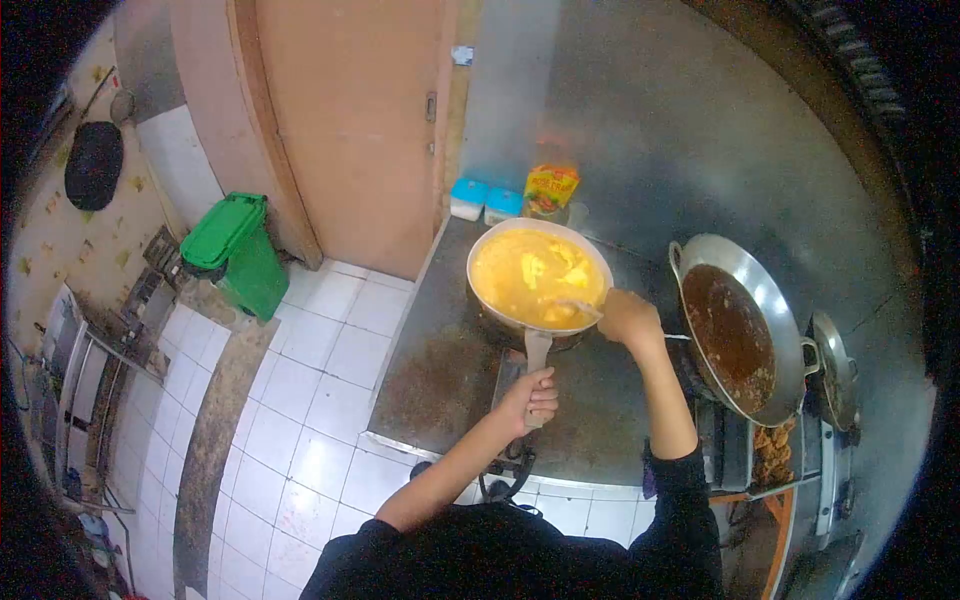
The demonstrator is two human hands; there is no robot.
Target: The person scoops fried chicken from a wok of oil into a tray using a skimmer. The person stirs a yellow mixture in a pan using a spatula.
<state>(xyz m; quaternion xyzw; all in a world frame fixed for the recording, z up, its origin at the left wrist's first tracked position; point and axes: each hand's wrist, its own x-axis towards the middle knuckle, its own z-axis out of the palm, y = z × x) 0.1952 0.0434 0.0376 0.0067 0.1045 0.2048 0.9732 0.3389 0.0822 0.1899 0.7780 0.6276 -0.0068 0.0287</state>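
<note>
A light-rimmed saucepan sits over the stove, full of yellow-orange liquid with brighter yellow lumps in it. My left hand is wrapped round its pale handle. At the pan's right rim, my right hand is closed on a spoon whose bowl end dips into the liquid. Most of the spoon's handle is hidden by my fingers, so whether it is a spoon or a small ladle is hard to make out.
A big wok of brown oil stands right of the pan, with fried food below it. Behind are blue-lidded tubs and a yellow packet. A green bin stands on the tiled floor by a door.
</note>
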